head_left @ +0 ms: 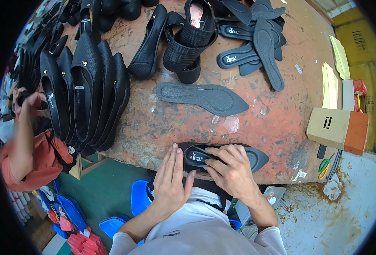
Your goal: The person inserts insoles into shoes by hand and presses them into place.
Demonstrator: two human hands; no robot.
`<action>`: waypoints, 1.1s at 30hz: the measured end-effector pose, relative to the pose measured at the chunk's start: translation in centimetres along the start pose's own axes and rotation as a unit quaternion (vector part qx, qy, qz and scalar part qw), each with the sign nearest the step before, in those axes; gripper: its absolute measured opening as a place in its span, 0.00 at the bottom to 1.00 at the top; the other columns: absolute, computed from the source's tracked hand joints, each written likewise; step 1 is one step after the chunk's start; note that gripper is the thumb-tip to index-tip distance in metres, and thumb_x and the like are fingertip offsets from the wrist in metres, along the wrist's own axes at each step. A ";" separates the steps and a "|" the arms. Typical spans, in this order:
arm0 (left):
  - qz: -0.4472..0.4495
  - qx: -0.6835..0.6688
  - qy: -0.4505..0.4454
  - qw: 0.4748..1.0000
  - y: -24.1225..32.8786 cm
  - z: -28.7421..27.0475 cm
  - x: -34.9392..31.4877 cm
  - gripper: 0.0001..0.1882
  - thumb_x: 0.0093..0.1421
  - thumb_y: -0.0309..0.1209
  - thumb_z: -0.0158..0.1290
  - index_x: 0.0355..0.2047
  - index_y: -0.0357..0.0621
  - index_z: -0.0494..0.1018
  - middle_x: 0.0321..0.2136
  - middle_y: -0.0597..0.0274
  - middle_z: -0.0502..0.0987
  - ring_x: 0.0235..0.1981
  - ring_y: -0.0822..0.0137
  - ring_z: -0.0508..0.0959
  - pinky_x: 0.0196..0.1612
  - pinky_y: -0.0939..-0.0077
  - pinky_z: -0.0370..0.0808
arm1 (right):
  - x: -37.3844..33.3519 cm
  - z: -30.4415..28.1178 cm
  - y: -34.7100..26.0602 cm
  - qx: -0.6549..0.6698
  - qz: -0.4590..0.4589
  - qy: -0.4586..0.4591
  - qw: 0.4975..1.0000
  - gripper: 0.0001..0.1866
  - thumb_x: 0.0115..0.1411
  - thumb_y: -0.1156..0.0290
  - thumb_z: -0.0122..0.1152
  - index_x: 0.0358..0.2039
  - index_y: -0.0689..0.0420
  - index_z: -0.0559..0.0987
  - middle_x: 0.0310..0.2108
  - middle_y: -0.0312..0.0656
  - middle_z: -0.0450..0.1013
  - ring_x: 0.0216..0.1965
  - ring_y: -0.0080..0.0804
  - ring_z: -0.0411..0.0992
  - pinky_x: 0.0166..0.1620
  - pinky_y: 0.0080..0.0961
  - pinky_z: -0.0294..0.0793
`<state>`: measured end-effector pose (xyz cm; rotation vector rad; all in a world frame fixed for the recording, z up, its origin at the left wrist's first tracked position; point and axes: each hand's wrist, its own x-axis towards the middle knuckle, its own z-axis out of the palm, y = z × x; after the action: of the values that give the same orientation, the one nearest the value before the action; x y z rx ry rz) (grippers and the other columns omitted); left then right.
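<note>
A black shoe (186, 147) lies sideways at the table's near edge, its heel end to the left. Inside its heel part sits a dark insole (195, 157) with white print. My left hand (171, 178) rests against the heel end, fingers stretched out and side by side, thumb apart. With bent fingers, my right hand (232, 170) grips the insole near its middle and hides part of the shoe. Beyond my right hand a pointed dark grey end (258, 159) shows; whether it belongs to the shoe or an insole, I cannot tell. Farther back lies a loose grey insole (196, 97).
Nested black pointed shoes (86, 89) stand at the left, more black shoes (183, 46) behind. Insoles (269, 51) are piled at the back. A cardboard box (328, 127) and scissors (323, 169) lie right. A person in a red shirt (41, 157) works at the left.
</note>
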<state>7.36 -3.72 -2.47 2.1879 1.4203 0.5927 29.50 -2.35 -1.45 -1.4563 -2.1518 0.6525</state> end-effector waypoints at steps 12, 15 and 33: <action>-0.011 0.018 -0.050 0.999 0.7 -1.2 1.1 0.31 0.65 0.31 0.64 0.63 0.27 0.70 0.64 0.24 0.70 0.61 0.26 0.76 0.62 0.43 0.77 | 0.7 1.9 -0.4 -0.008 0.012 0.010 1.000 0.14 0.48 0.74 0.80 0.37 0.57 0.89 0.50 0.37 0.82 0.48 0.36 0.76 0.56 0.39 0.72; -0.006 0.046 -0.082 0.996 0.8 -1.2 1.6 0.27 0.65 0.32 0.64 0.59 0.26 0.75 0.66 0.23 0.67 0.62 0.27 0.74 0.61 0.43 0.77 | 0.5 2.5 -0.4 -0.020 0.016 0.008 1.000 0.14 0.48 0.74 0.79 0.37 0.58 0.89 0.51 0.37 0.81 0.48 0.37 0.75 0.56 0.39 0.72; 0.069 -0.137 -0.144 0.977 -3.8 -3.1 6.2 0.11 0.53 0.29 0.74 0.32 0.38 0.83 0.57 0.49 0.79 0.55 0.49 0.82 0.55 0.58 0.80 | -4.7 -6.5 5.1 0.070 0.287 0.231 0.927 0.15 0.56 0.74 0.75 0.40 0.61 0.79 0.45 0.44 0.81 0.44 0.34 0.78 0.49 0.30 0.75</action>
<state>5.11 3.78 -1.64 2.0608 0.9814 0.4634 38.68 -4.27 0.04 -1.9399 -1.2973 0.5618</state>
